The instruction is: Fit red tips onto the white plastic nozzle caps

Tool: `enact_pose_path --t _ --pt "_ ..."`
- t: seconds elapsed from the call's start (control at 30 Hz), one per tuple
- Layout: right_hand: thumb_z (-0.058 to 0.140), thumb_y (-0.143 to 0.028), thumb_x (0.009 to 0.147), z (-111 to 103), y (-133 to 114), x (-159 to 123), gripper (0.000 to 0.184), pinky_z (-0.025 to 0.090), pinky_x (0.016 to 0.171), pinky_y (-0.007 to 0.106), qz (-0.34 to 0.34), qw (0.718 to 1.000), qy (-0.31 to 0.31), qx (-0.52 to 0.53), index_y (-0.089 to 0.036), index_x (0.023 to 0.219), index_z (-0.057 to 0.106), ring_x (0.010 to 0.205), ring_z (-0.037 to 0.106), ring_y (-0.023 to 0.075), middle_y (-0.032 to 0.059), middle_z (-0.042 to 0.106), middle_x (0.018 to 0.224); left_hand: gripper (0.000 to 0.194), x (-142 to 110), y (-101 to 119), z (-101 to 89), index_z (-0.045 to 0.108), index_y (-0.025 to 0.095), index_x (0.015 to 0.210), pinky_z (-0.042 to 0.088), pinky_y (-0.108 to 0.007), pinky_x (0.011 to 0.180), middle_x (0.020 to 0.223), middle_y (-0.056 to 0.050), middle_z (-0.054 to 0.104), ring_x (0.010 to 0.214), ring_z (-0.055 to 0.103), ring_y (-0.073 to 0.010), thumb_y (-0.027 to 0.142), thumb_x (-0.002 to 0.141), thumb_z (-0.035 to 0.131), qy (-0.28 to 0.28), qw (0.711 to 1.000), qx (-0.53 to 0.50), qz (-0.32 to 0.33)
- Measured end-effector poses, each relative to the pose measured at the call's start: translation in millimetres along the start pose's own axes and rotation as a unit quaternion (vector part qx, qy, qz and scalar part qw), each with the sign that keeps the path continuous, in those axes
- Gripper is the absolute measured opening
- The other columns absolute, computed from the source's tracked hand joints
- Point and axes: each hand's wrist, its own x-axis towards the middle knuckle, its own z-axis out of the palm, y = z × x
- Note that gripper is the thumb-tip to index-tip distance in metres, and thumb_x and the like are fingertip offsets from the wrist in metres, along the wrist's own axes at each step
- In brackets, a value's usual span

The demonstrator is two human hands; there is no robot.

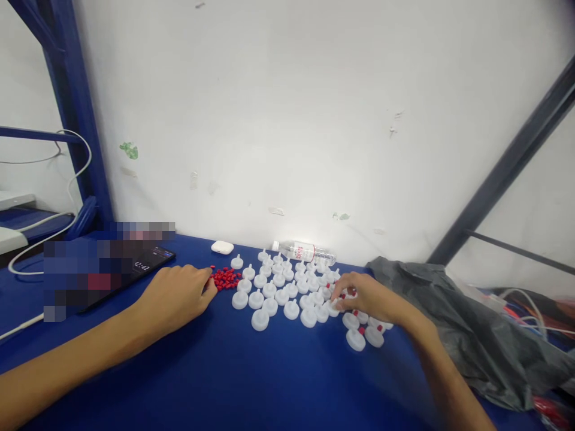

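Observation:
Several white round caps [278, 290] stand in rows on the blue table [233, 377]. A small heap of red plugs [226, 278] lies just left of them. My left hand [177, 294] rests on the table with its fingers curled, fingertips touching the red heap. My right hand [365, 297] hovers over the right end of the caps, fingertips pinched on one white cap [335, 304]. A few caps near the right hand carry red plugs [362, 331].
A dark phone [144, 266] lies at the left beside a blurred patch. A white earbud case [222, 246] and a lying clear bottle [304, 251] sit by the wall. A grey plastic bag [462, 329] covers the right side. White cables [67, 197] hang at the left.

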Motion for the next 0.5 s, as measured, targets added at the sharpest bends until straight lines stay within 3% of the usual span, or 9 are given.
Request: enact_pose_path --t 0.1,0.2,0.33,0.43,0.5 --pt "0.082 -0.048 0.102 -6 -12 -2 0.020 0.069 0.093 0.044 -0.013 1.000 0.013 0.013 -0.031 0.099 0.090 0.106 0.085 0.0314 0.0069 0.090 0.116 0.036 -3 8 -7.3 0.072 0.025 0.080 0.046 -0.042 0.073 0.078 -0.014 0.081 0.076 0.077 -0.0377 0.039 0.105 0.051 0.014 1.000 0.006 0.009" --pt "0.069 -0.047 0.114 0 -29 0 0.024 0.073 0.090 0.043 -0.060 0.995 0.067 0.040 -0.027 0.112 0.082 0.107 0.089 0.0295 0.0088 0.091 0.124 0.032 -6 14 -9.7 0.073 0.025 0.079 0.044 -0.040 0.072 0.080 -0.010 0.082 0.076 0.075 -0.0312 0.035 0.103 0.055 0.022 0.998 -0.037 0.041" --pt "0.068 -0.043 0.118 37 -58 10 0.017 0.075 0.092 0.048 -0.171 0.968 0.176 0.052 -0.029 0.115 0.076 0.101 0.089 0.0297 0.0092 0.090 0.121 0.032 -9 21 -8.3 0.086 0.026 0.092 0.052 -0.037 0.078 0.092 -0.007 0.086 0.077 0.075 -0.0246 0.031 0.100 0.055 0.020 0.985 -0.142 0.097" --pt "0.069 -0.039 0.117 69 -78 13 0.010 0.074 0.102 0.053 -0.262 0.943 0.203 0.038 -0.031 0.119 0.076 0.115 0.087 0.0328 0.0089 0.088 0.125 0.040 -13 27 -7.8 0.092 0.026 0.112 0.056 -0.035 0.074 0.103 -0.007 0.091 0.073 0.073 -0.0221 0.038 0.103 0.054 0.016 0.968 -0.221 0.118" --pt "0.069 -0.033 0.118 85 -89 12 0.009 0.075 0.102 0.050 -0.308 0.929 0.203 0.028 -0.032 0.124 0.076 0.115 0.087 0.0309 0.0081 0.087 0.126 0.044 -16 31 -8.7 0.091 0.025 0.120 0.056 -0.034 0.068 0.098 -0.007 0.091 0.066 0.070 -0.0206 0.046 0.106 0.056 0.007 0.957 -0.267 0.113"
